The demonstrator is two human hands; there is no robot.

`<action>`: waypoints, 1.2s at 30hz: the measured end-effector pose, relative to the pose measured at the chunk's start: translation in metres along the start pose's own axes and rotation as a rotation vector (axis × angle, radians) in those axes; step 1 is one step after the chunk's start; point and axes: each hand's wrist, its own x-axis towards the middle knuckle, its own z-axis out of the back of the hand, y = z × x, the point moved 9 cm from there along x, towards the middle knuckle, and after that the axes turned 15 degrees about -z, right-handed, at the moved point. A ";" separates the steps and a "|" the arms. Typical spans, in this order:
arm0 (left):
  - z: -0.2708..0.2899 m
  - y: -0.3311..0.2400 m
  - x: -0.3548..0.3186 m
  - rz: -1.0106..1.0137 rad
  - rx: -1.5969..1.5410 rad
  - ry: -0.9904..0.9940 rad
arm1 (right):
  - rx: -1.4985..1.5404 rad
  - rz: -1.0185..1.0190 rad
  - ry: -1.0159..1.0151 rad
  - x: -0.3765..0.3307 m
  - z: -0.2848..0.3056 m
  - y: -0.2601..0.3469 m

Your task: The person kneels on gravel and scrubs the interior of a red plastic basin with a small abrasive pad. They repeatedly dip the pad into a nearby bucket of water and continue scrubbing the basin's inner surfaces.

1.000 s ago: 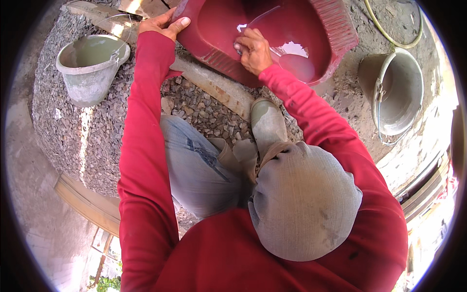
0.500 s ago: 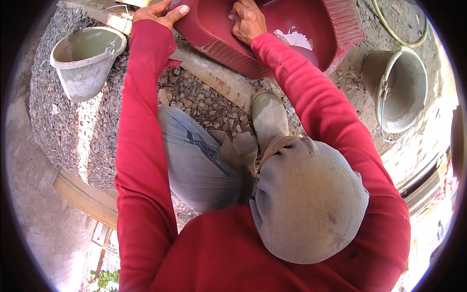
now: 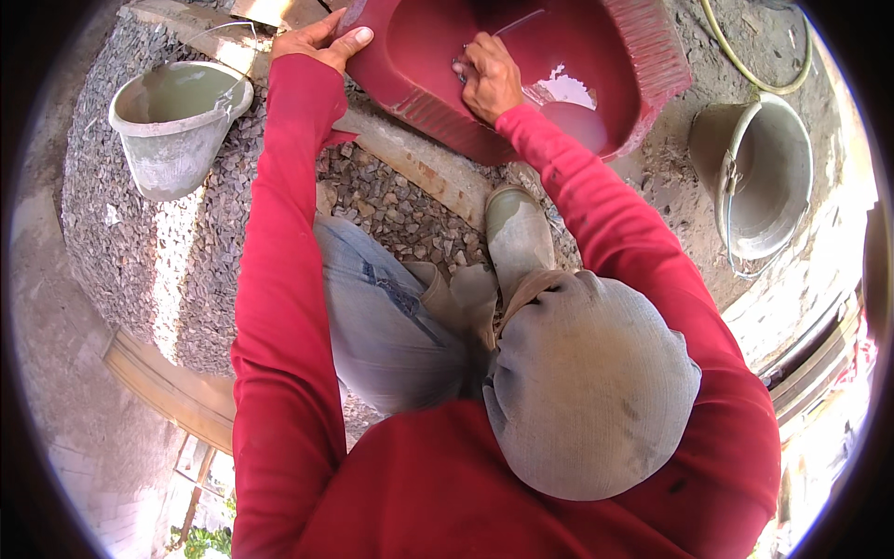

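Note:
A maroon squat toilet pan (image 3: 424,47) with ribbed sides lies at the top of the view, beyond my knees. My left hand (image 3: 321,39) grips its left corner, the thumb resting over the edge. Inside the bowl, my right hand (image 3: 491,79) is closed around a thin metal rod (image 3: 521,21), whose far end points up and right; the part within the fingers is hidden. Beside that hand, a pale whitish patch (image 3: 566,89) with a ragged edge lies on the bowl's bottom.
A grey bucket (image 3: 177,154) stands on gravel (image 3: 121,233) at the left. Another grey bucket (image 3: 768,177) is tipped toward me at the right, below a yellowish hose (image 3: 745,61). A board (image 3: 424,168) crosses the gravel before the pan, near my boot (image 3: 519,233).
My right hand has come nearer to me and slightly right within the bowl, and more of the rod shows. My left hand stays on the pan's corner while the whole view shifts a little.

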 end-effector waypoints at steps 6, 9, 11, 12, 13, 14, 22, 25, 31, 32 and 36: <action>0.007 0.005 0.003 -0.050 -0.033 -0.032 | 0.002 -0.026 0.000 0.015 -0.010 0.007; 0.006 0.010 -0.001 -0.080 -0.057 -0.054 | 0.024 -0.088 0.035 -0.016 0.003 -0.001; 0.007 0.015 0.000 -0.047 -0.062 -0.064 | 0.020 -0.161 0.057 -0.033 0.014 -0.012; 0.004 0.013 0.001 -0.030 -0.048 -0.056 | 0.018 -0.198 0.063 -0.041 0.023 -0.012; 0.004 0.008 0.001 -0.015 -0.030 -0.051 | 0.013 -0.258 0.109 -0.048 0.027 -0.016; 0.003 0.004 0.000 -0.001 -0.011 -0.046 | 0.017 -0.275 0.147 -0.053 0.031 -0.019; 0.003 0.004 0.000 0.026 -0.035 -0.056 | 0.087 -0.255 0.157 -0.045 0.036 -0.010; 0.003 -0.001 -0.003 0.066 0.046 -0.028 | 0.047 -0.130 0.155 -0.020 0.020 -0.008; 0.004 0.012 0.001 0.034 0.019 -0.009 | -0.123 0.002 0.178 -0.008 0.006 0.008; 0.007 0.008 0.004 0.018 0.035 -0.013 | -0.085 -0.029 0.209 -0.019 0.006 0.005; -0.004 0.010 0.002 0.010 -0.063 0.002 | -0.277 0.115 0.164 -0.005 0.009 0.011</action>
